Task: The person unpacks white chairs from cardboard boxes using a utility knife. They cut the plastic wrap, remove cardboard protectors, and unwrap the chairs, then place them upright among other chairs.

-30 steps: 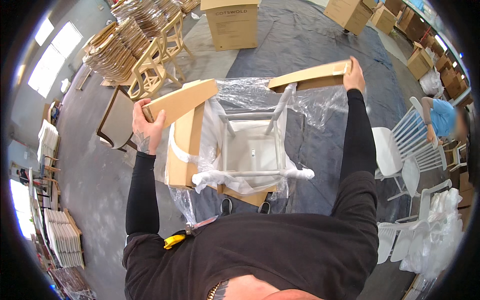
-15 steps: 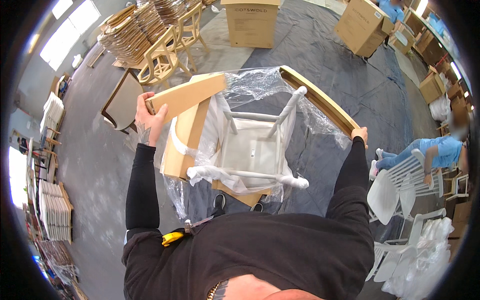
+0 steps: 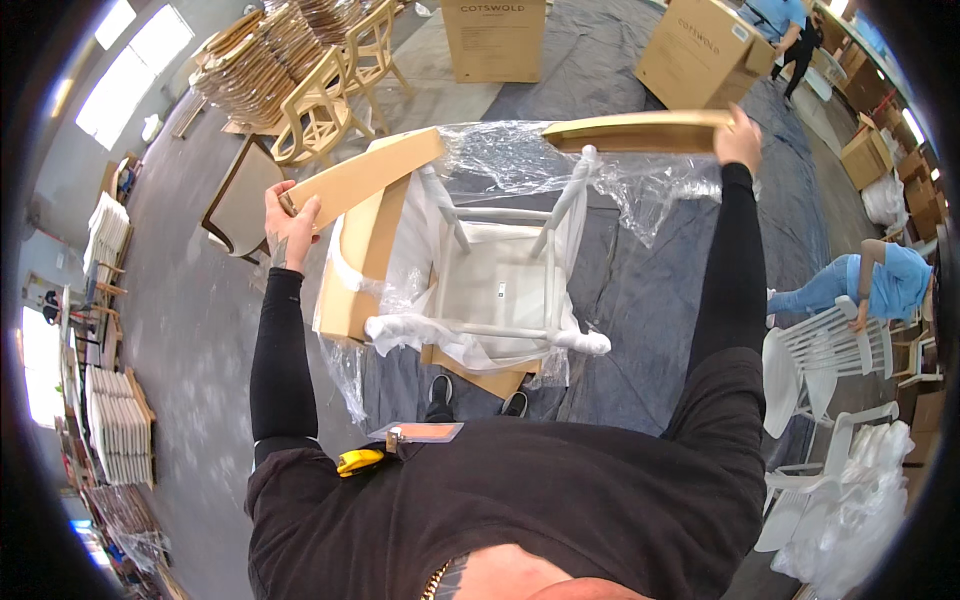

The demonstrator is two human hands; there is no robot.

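My left hand (image 3: 289,222) grips the near end of a flat tan cardboard strip (image 3: 375,178), thumb on top, at the left. Out to the far right, my right hand (image 3: 738,142) is closed round the end of a long folded cardboard piece (image 3: 635,132) with a hollow inner side. Clear plastic film (image 3: 500,155) stretches between the two pieces and hangs below the right one. Between my arms stands an upturned light-grey chair (image 3: 490,285), its legs partly wrapped in white foam (image 3: 400,330). Another cardboard piece (image 3: 360,290) lies along its left side.
Large cartons (image 3: 498,45) stand beyond the dark floor sheet (image 3: 650,300). Wooden chairs (image 3: 318,110) and an upholstered piece (image 3: 243,195) are at the left. On the right, a person in blue (image 3: 893,280) is beside white chairs (image 3: 800,375) and bundled plastic (image 3: 850,510).
My right hand has swung forward and up, turning its cardboard piece from slanting to nearly level. My left hand has shifted slightly left with its strip. The film is spread differently.
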